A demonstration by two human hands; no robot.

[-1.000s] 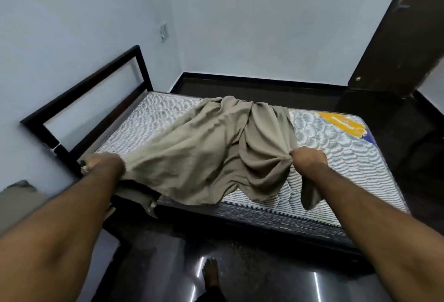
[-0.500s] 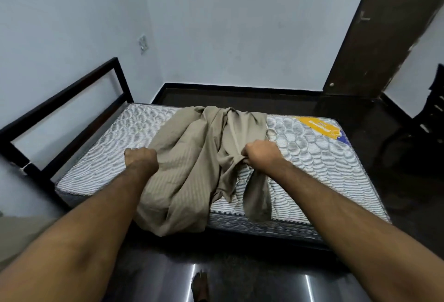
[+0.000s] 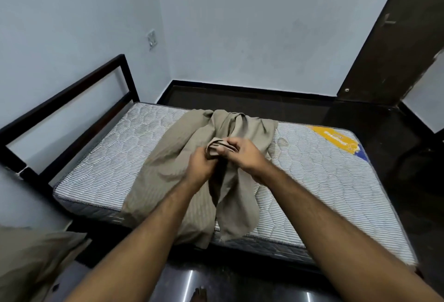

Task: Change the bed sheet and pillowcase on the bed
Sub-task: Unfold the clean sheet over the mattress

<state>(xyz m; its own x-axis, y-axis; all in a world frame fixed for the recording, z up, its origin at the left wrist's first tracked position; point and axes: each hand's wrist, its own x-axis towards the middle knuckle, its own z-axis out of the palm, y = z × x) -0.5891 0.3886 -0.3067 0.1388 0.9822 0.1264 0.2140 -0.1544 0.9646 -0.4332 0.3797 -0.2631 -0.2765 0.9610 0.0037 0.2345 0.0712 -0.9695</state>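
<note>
A beige bed sheet [image 3: 168,164] lies bunched across the middle of a bare striped mattress [image 3: 312,176], with its near end hanging over the front edge. My left hand [image 3: 200,166] and my right hand [image 3: 242,154] meet above the mattress and both grip a gathered fold of the sheet between them. The bed's black frame and headboard [image 3: 72,92] stand at the left against the wall.
A yellow and blue label [image 3: 341,137] marks the mattress's far right corner. Beige cloth [image 3: 28,261] lies at the lower left. A dark door [image 3: 394,37] stands at the right. The floor is dark and glossy, and my foot [image 3: 199,295] shows below.
My hands have come together from wide apart, drawing the sheet's edges into a bunch at the middle. The view has tilted up and back.
</note>
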